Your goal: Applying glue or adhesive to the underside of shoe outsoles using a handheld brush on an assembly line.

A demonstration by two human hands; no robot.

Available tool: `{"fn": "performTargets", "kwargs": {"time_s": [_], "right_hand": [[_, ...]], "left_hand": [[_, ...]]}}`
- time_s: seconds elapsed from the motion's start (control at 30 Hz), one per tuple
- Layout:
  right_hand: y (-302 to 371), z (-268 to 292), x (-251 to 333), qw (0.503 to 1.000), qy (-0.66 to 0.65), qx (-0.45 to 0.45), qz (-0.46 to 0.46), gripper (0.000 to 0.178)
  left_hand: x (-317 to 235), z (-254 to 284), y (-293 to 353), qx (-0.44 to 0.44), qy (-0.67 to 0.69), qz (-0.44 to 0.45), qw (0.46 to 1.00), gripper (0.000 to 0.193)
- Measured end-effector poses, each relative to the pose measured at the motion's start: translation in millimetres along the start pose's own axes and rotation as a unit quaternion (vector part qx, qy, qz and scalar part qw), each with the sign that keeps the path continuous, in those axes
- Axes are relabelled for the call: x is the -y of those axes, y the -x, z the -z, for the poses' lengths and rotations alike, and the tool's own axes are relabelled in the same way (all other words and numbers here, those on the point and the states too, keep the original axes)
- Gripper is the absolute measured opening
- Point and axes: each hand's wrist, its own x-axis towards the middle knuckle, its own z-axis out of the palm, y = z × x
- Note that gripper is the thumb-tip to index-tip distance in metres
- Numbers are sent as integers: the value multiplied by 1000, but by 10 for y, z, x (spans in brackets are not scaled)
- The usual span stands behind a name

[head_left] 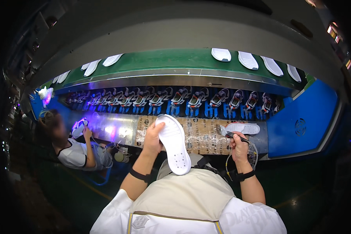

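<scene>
I hold the sole [174,142] in my left hand [154,139], the brush [231,134] in my right hand [240,148].
The sole is up before me. Maybe it's brushing time; the next move needs steady hands.

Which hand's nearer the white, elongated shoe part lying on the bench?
Right hand: just below the shoe part in view, gripping a slim, dark-handled tool. Left hand: well to its left, holding a white, oblong shoe sole.

white sole [171,140] (dark-dotted toward one end), green belt [160,60], blue panel [312,111]
</scene>
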Motion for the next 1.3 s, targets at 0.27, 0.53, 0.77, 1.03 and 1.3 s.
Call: {"fn": "performTargets", "kwargs": {"time_s": [0.27, 0.53, 0.77, 1.03, 1.3], "right_hand": [[-32, -754, 314, 991, 37, 131, 15, 16], [-217, -1541, 357, 962, 175, 201, 50, 14], [-301, -1825, 214, 949, 260, 149, 97, 17], [-179, -1550, 679, 733, 522, 407, 154, 26], [-236, -1880, 636, 923, 301, 228, 78, 25]], "left_hand": [[305, -160, 28, 225, 240, 135, 934, 105], [449, -378, -162, 182, 229, 75, 953, 82], [527, -560, -212, 150, 220, 52, 963, 70], [443, -284, -382, 136, 170, 35, 976, 75], [518, -390, -268, 210, 180, 52, 960, 78]]}}
